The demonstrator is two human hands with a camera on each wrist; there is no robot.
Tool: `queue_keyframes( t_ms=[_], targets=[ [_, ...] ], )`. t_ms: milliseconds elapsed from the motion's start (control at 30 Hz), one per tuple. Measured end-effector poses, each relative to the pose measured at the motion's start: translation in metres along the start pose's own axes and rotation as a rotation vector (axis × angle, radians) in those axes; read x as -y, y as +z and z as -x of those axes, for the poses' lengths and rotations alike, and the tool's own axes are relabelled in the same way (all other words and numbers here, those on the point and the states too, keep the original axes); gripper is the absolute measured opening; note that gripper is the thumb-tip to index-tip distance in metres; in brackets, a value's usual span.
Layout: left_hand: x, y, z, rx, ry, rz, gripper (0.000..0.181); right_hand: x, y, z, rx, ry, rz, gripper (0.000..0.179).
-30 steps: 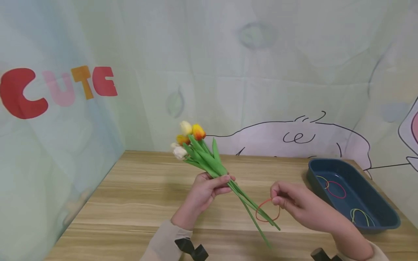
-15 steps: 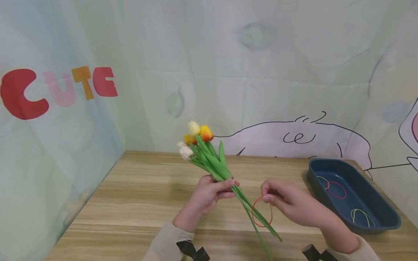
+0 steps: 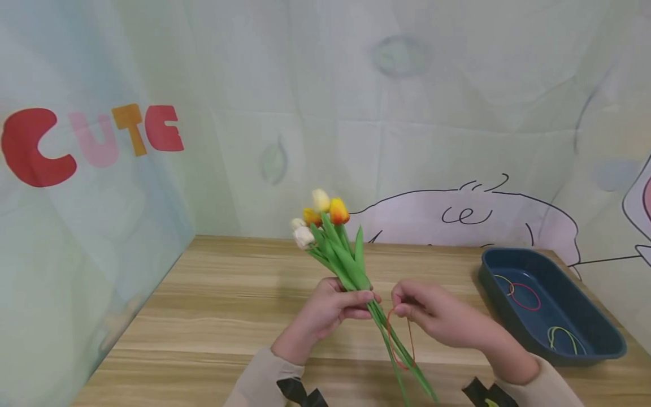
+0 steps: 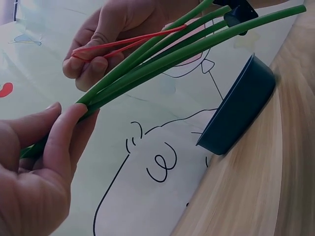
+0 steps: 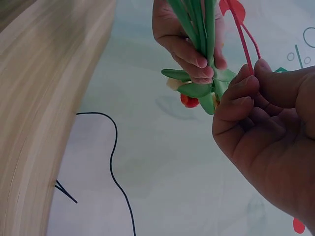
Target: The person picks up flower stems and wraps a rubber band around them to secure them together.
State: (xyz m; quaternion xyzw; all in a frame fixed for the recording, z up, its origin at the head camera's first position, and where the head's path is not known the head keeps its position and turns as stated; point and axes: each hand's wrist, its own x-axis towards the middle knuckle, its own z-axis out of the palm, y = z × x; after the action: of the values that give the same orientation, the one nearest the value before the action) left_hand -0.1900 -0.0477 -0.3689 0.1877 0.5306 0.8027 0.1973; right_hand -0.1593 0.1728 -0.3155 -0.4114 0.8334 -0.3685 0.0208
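My left hand [image 3: 325, 311] grips a bunch of artificial tulips [image 3: 346, 263] just below the leaves, thumb across the stems. The white and orange-yellow blooms lean up and to the left, while the bare stems [image 4: 162, 61] slant down to the right. Between thumb and fingertips, my right hand [image 3: 439, 314] pinches a red rubber band [image 3: 412, 345]. Its loop hangs at the stems, close to my left fingers. In the left wrist view the band [image 4: 128, 41] stretches from the right fingertips to the stems; whether every stem passes through it I cannot tell.
A dark blue tray [image 3: 554, 294] stands on the wooden table [image 3: 203, 316] at the right, beyond my right forearm. Red, yellow and green rubber bands [image 3: 526, 297] lie inside it. A printed cloth [image 3: 325, 113] hangs behind and along the left side.
The tulips and my left hand have shifted right, and the bunch stands somewhat steeper. My right hand has moved left with the rubber band, up along the stems toward my left hand.
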Motion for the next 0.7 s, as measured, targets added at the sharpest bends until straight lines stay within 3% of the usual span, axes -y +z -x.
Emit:
queue_keyframes(
  t_ms=[167, 700],
  targets=[
    [0.001, 0.000, 0.000, 0.004, -0.009, -0.003, 0.007, 0.001, 0.000, -0.005, 0.013, 0.023, 0.001, 0.008],
    [0.000, 0.001, -0.001, -0.038, -0.025, 0.005, 0.016, -0.012, 0.005, -0.032, -0.001, 0.087, 0.001, 0.008]
  ],
)
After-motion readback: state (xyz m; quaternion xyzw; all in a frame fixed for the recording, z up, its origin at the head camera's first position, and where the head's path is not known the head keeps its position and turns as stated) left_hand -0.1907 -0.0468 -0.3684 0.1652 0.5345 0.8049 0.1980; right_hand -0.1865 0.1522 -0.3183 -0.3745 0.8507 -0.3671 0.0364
